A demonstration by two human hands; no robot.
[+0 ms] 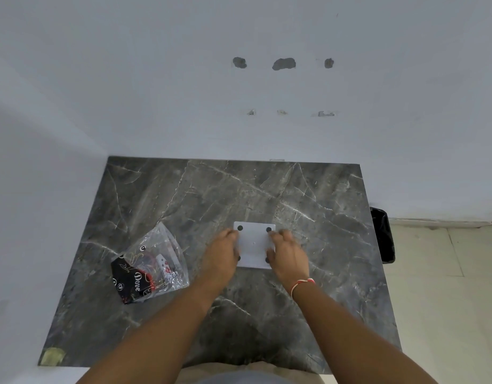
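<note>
A small white square slab (254, 243) with a black dot near each corner lies flat on the dark marble tabletop (308, 217). My left hand (221, 256) grips its left edge, fingers curled over the side. Gripping the right edge is my right hand (287, 254), slightly blurred, with a red and white thread around the wrist. Both lower corners of the slab are partly hidden under my hands.
A crumpled clear plastic bag (153, 261) with black and red printed packaging inside lies at the table's left. A black bin (383, 235) stands on the floor beside the table's right edge. A white wall runs along the back and left.
</note>
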